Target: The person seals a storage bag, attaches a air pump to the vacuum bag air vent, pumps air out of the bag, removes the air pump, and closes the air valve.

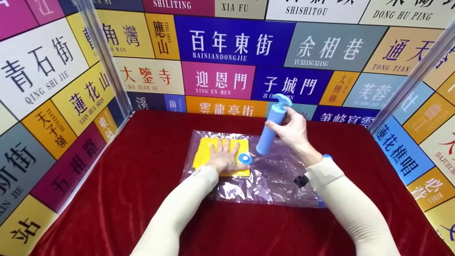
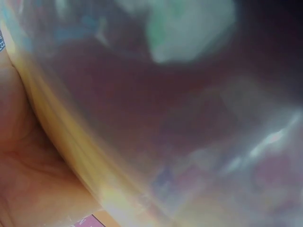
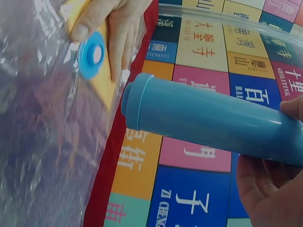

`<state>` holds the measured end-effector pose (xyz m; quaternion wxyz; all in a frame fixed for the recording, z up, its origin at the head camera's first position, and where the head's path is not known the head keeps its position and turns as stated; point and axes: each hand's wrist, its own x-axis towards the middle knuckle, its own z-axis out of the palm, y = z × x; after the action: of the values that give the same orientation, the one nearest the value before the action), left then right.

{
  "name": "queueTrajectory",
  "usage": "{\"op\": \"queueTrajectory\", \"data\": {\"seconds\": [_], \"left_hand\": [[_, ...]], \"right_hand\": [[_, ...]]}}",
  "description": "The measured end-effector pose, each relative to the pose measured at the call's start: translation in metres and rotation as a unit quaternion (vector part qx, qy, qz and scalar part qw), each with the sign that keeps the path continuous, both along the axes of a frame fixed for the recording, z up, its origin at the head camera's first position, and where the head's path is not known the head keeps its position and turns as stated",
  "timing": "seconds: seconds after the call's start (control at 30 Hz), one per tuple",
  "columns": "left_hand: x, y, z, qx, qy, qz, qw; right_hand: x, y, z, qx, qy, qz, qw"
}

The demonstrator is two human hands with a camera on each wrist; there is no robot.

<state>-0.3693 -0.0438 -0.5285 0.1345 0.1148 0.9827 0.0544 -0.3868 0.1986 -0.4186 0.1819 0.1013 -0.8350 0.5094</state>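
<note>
A clear plastic vacuum bag lies on the table with a folded yellow cloth inside its left part. My left hand rests spread and flat on the bag over the cloth, its thumb beside the round blue valve. In the right wrist view the valve shows a pale centre. My right hand grips a blue hand pump round its upper barrel, just under the handle. The pump tilts, its lower end above the bag and apart from the valve. Bag film blurs most of the left wrist view.
A dark red cloth covers the table. Panels with street names stand behind and at both sides, with clear corner posts. A small black object shows at the right wrist. A blue piece shows beside the right sleeve.
</note>
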Motion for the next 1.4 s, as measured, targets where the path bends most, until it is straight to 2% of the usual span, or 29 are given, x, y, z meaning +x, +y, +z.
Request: {"op": "queueTrajectory", "data": {"seconds": [0.53, 0.87, 1.13, 1.23, 1.4], "left_hand": [[0.0, -0.001, 0.001, -0.001, 0.002, -0.001, 1.0], [0.0, 0.0, -0.001, -0.01, 0.008, -0.001, 0.9999], [0.0, 0.0, 0.004, -0.003, 0.001, 0.001, 1.0], [-0.002, 0.0, 0.001, -0.003, -0.001, 0.007, 1.0], [0.002, 0.0, 0.002, -0.005, 0.002, 0.005, 1.0]], "right_hand": [[-0.004, 0.045, 0.004, 0.045, 0.014, -0.06, 0.9971], [-0.012, 0.078, -0.007, 0.068, -0.002, -0.127, 0.9896], [-0.02, 0.111, -0.012, 0.078, 0.0, -0.183, 0.9801], [-0.025, 0.122, -0.015, 0.079, -0.007, -0.199, 0.9766], [-0.031, 0.136, -0.024, 0.075, -0.027, -0.223, 0.9716]]}}
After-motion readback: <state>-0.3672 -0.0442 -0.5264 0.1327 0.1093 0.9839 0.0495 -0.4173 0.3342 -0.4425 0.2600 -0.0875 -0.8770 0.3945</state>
